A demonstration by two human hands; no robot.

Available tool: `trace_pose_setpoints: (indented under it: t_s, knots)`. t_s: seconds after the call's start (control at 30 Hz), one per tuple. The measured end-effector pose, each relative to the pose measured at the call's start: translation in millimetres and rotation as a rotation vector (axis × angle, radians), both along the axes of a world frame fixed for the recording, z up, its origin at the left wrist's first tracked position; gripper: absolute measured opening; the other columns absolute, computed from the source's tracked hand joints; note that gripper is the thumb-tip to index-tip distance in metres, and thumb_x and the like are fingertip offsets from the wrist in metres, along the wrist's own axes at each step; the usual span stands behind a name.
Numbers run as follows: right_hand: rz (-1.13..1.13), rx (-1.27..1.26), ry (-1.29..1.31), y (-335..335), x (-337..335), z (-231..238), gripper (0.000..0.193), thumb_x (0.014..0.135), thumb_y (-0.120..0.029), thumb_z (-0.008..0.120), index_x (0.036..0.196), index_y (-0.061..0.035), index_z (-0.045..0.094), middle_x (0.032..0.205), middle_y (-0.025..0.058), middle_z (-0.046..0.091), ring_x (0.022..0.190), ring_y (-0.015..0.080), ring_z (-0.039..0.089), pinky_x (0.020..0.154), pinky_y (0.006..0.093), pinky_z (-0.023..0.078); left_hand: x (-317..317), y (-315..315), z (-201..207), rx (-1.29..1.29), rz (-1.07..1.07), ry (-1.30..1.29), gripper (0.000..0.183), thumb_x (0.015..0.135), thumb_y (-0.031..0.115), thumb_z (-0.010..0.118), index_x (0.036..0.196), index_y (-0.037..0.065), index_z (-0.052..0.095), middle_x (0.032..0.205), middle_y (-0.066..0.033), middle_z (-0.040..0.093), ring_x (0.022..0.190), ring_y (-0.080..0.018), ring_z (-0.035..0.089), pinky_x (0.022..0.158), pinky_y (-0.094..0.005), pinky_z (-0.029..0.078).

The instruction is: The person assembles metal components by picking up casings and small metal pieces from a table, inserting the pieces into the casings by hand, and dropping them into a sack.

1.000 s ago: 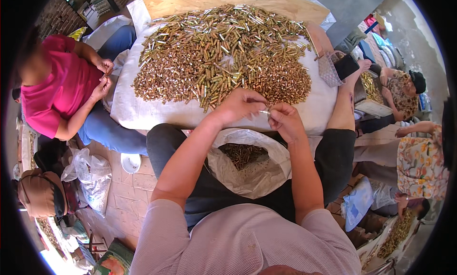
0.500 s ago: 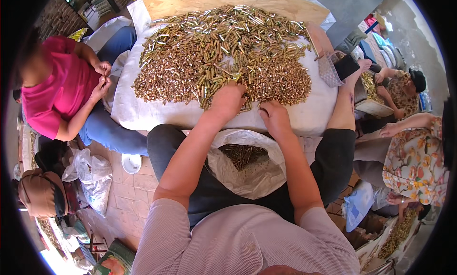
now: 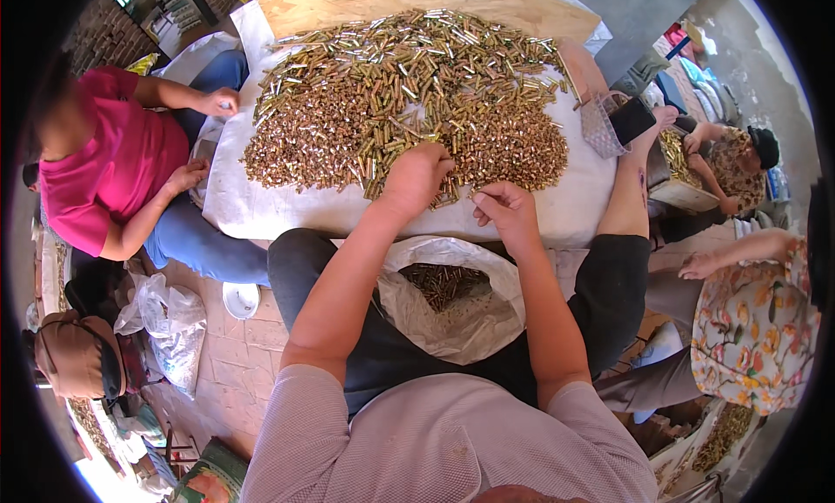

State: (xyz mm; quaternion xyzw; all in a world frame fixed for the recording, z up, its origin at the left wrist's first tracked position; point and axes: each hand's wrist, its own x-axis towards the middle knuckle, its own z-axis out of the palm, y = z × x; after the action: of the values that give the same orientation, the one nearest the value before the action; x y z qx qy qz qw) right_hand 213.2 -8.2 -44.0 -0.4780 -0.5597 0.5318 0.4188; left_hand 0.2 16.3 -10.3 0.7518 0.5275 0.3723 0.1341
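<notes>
Over the pile on the white-covered table, my left hand (image 3: pixel 416 179) is closed, its fingertips curled together at the near edge of the long brass-coloured metal pieces (image 3: pixel 383 142). Whatever is in that pinch is too small to make out. My right hand (image 3: pixel 509 212) is closed too, thumb and fingers drawn together beside the right heap of small coppery metal bits (image 3: pixel 522 146); its contents are hidden. A second heap of small bits (image 3: pixel 300 146) lies to the left. Below my hands, between my legs, an open white sack (image 3: pixel 417 320) contains many thin metal pieces.
A wooden board (image 3: pixel 417 0) edges the table's far side. At the right corner hangs a woven basket (image 3: pixel 600 130) with a black phone (image 3: pixel 632 120). A person in pink (image 3: pixel 122 155) sits left; others are at right. A white bowl (image 3: pixel 241 300) stands on the floor.
My right hand has lifted slightly and turned, its fingers now drawn up; my left hand has barely shifted. The person in pink has parted their hands, one reaching to the table.
</notes>
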Motion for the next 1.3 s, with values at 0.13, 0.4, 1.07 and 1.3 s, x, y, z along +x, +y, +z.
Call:
trace_pose_setpoints:
  t_s: [0.13, 0.4, 1.07, 1.3]
  knots:
    - [-0.02, -0.157, 0.301, -4, 1, 15, 0.012, 0.092, -0.011, 0.066, 0.097, 0.0002, 0.066, 0.08, 0.0048, 0.064, 0.064, 0.0114, 0.058, 0.056, 0.0261, 0.048, 6, -7, 18, -0.647, -0.058, -0.547, 0.017, 0.097, 0.018, 0.06, 0.095, 0.001, 0.062, 0.082, -0.0094, 0.068, 0.065, -0.0181, 0.066, 0.057, -0.0317, 0.055]
    - [-0.047, -0.215, 0.506, -3, 2, 16, 0.016, 0.093, -0.018, 0.066, 0.103, -0.005, 0.066, 0.08, 0.0029, 0.062, 0.062, 0.0111, 0.056, 0.053, 0.0251, 0.044, 17, -12, 14, -0.766, -0.265, -0.848, 0.018, 0.096, 0.013, 0.061, 0.109, 0.0, 0.063, 0.083, -0.0044, 0.066, 0.062, -0.0104, 0.061, 0.05, -0.0244, 0.05]
    - [0.013, -0.271, 0.69, -6, 3, 11, 0.013, 0.092, -0.019, 0.068, 0.094, -0.0076, 0.063, 0.081, 0.0021, 0.062, 0.063, 0.01, 0.055, 0.053, 0.0241, 0.044, 18, -11, 7, -0.809, -0.197, -1.006, 0.018, 0.094, 0.01, 0.064, 0.108, 0.0, 0.061, 0.085, -0.0033, 0.064, 0.066, -0.0102, 0.059, 0.056, -0.0227, 0.049]
    - [0.001, -0.267, 0.702, -9, 0, 17, 0.014, 0.092, -0.02, 0.069, 0.095, -0.0075, 0.063, 0.079, 0.0014, 0.061, 0.063, 0.01, 0.056, 0.053, 0.0239, 0.044, 24, -19, 20, -0.835, -0.277, -1.229, 0.02, 0.094, 0.008, 0.063, 0.11, -0.003, 0.059, 0.094, -0.0102, 0.065, 0.079, -0.0206, 0.069, 0.071, -0.0312, 0.06]
